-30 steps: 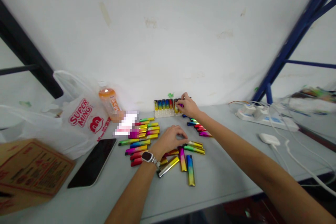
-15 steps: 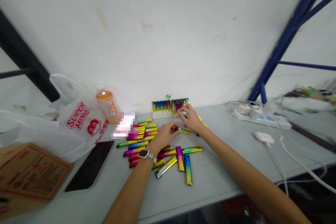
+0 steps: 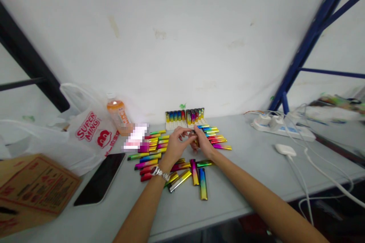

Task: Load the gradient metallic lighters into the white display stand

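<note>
Metallic, multicoloured slim lighters (image 3: 195, 117) stand upright in white, hole-dotted trays (image 3: 174, 125) just beyond the right hand (image 3: 204, 144), nearer the fuller one, and left hand (image 3: 177, 145); their curled fingers meet, what they grip and its axis unclear.

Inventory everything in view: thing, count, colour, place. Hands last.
Wall: one, white, behind
Table: one, grey, below
Frames: two, black left, blue right
Box: one, brown, lower left
Bag: one, white and red, left
Bottle: one, orange, beside bag
Phone: one, black, right of box
Pixelated patch: one, white-pink, beside bottle
Trays: two, white, near wall
Upright lighters: uncountable, multicoloured, in trays
Loose lighters: many, multicoloured, mid-table
Power strip: one, white, right
Charger: one, white, below strip
Cables: several, mostly white, right
Clutter: uncountable, mixed, far right
Watch: one, silver, left wrist
Left hand: one, bare, mid-table
Right hand: one, bare, beside it
</note>
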Demonstrator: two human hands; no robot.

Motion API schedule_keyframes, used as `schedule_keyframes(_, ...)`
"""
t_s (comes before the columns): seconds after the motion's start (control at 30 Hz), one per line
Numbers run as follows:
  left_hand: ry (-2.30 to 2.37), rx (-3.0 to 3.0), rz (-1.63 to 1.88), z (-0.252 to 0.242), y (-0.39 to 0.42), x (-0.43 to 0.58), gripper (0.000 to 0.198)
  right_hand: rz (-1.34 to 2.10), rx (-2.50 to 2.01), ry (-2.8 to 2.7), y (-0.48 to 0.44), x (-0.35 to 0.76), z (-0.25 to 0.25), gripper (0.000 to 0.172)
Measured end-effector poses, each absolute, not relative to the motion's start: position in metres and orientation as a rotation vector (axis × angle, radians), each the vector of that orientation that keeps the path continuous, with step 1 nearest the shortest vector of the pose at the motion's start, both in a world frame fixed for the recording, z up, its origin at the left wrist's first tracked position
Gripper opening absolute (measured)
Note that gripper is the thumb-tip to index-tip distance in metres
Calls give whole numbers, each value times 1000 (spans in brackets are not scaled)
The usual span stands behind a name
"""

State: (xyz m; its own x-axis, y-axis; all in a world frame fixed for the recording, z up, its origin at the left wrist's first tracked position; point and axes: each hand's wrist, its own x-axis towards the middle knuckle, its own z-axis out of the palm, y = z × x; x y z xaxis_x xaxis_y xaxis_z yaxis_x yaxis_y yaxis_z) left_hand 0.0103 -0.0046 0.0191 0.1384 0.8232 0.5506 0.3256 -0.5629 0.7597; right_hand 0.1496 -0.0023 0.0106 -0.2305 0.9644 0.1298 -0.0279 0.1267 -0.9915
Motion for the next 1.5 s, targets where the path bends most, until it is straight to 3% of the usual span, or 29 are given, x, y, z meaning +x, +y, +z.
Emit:
schedule_keyframes(0.1, 1122, 1939, 1409, 20, -5, 7, 40, 1494, -935, -1232, -1, 150, 8, 60)
schedule_keyframes(0.37, 1159, 2099, 1261, 18, -6, 3, 21, 1207, -1062, -1161, 5, 153, 3, 46)
schedule_keyframes(0.6, 1154, 2199, 1187, 16, -6, 2, 20, 1437, -956, -1072, 4, 155, 6, 52)
schedule_keyframes(0.73, 1132, 2226, 1076, 20, -10, 3, 19, 1167, -869, -1281, 9, 159, 7, 40)
schedule_keyframes(0.93, 1073, 2261, 828, 24, -20, 9, 33, 623, -988, -1507, 32, 173, 11, 31)
schedule_keyframes(1.1, 1078, 2335, 640, 18, -23, 13, 38, 570, -969, -1655, 61, 180, 13, 33)
schedule_keyframes(1.3, 1059, 2348, 546, 21, -26, 16, 38, 438, -967, -1794, 93, 178, 12, 20)
schedule_keyframes(1.5, 1101, 2374, 538, 19, -24, 16, 22, 491, -969, -1865, 105, 178, 11, 19)
